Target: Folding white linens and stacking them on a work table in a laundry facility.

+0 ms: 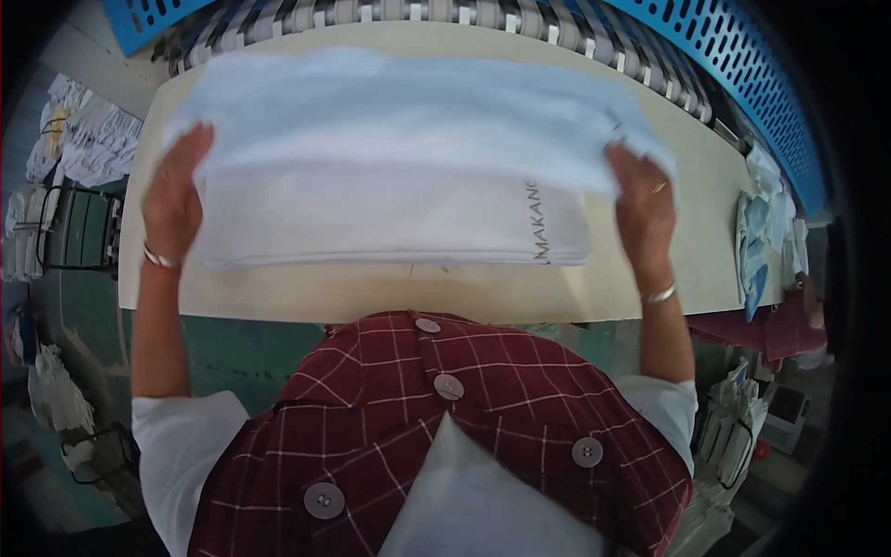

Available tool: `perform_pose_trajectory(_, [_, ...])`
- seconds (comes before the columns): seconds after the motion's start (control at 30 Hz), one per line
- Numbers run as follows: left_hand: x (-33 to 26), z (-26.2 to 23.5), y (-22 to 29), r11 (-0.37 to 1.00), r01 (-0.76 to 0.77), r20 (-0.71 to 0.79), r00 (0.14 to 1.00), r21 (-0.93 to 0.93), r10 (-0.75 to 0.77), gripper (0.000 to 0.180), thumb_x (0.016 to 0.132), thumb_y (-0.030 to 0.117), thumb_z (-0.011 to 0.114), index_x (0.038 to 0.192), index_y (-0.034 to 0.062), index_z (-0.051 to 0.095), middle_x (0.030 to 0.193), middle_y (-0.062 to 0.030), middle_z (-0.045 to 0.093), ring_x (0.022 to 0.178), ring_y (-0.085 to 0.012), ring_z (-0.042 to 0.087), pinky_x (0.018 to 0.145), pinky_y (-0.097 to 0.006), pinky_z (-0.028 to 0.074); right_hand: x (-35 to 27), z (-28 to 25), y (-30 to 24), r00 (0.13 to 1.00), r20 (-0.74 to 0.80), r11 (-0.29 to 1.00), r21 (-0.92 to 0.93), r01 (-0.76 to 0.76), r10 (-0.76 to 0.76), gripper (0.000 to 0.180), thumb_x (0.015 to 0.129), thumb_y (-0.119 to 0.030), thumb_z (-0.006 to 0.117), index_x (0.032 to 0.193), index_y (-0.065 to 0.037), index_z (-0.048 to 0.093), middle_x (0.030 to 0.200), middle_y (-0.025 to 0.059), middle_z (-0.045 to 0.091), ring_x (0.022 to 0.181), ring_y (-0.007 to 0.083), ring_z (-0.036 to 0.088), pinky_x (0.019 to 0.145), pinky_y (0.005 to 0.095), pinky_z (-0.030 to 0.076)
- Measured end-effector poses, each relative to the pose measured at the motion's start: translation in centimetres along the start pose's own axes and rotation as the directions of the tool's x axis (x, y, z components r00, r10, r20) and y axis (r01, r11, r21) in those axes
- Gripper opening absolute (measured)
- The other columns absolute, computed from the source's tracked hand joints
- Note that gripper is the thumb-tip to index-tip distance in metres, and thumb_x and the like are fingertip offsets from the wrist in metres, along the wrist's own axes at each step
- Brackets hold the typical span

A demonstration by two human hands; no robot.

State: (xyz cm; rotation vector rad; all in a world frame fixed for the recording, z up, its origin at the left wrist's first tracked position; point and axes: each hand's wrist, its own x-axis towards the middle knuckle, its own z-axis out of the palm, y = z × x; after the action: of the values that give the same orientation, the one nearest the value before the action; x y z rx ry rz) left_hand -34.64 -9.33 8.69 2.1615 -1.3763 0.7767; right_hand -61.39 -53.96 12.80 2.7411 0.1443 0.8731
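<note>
A large white towel (pixel 408 111) is stretched wide between both hands above a cream table (pixel 306 292). My left hand (pixel 174 200) grips its left edge, and my right hand (pixel 642 200) grips its right edge. Under the raised towel lies a stack of folded white towels (pixel 390 223), with dark lettering on the right end. Each wrist wears a bracelet. The held towel looks blurred, as if moving. It hides the back part of the stack.
A blue perforated crate wall (pixel 742 65) curves behind the table, with striped cloth (pixel 390 14) in front of it. Piles of white cloth (pixel 88 139) sit at the left. Blue and white cloth (pixel 763 232) lies at the right. A wire rack (pixel 74 232) stands left.
</note>
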Motion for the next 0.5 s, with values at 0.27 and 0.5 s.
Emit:
perform_pose_trajectory(0.27, [-11.7, 3.2, 0.6, 0.987, 0.159, 0.256, 0.954, 0.011, -0.156, 0.048, 0.08, -0.011, 0.037, 0.12, 0.0061, 0.058, 0.126, -0.013, 0.056, 0.119, -0.0281, 0.053, 0.099, -0.037, 0.043, -5.7, 4.0, -6.4, 0.965, 0.256, 0.983, 0.157, -0.095, 0.052, 0.048, 0.071, 0.009, 0.052, 0.116, -0.007, 0.06, 0.123, 0.0099, 0.059, 0.118, 0.0255, 0.053, 0.1, 0.0398, 0.04])
perform_pose_trajectory(0.5, [-9.1, 2.4, 3.9, 0.901, 0.429, 0.593, 0.741, -0.056, -0.316, 0.04, 0.078, 0.0, 0.053, 0.117, 0.0049, 0.059, 0.124, -0.0141, 0.058, 0.116, -0.0298, 0.054, 0.095, -0.036, 0.046, -6.0, 1.5, -2.8, 0.894, 0.442, 0.828, 0.47, -0.306, 0.079, 0.037, 0.073, 0.005, 0.057, 0.109, -0.002, 0.063, 0.122, 0.0124, 0.059, 0.113, 0.0293, 0.055, 0.096, 0.0384, 0.043])
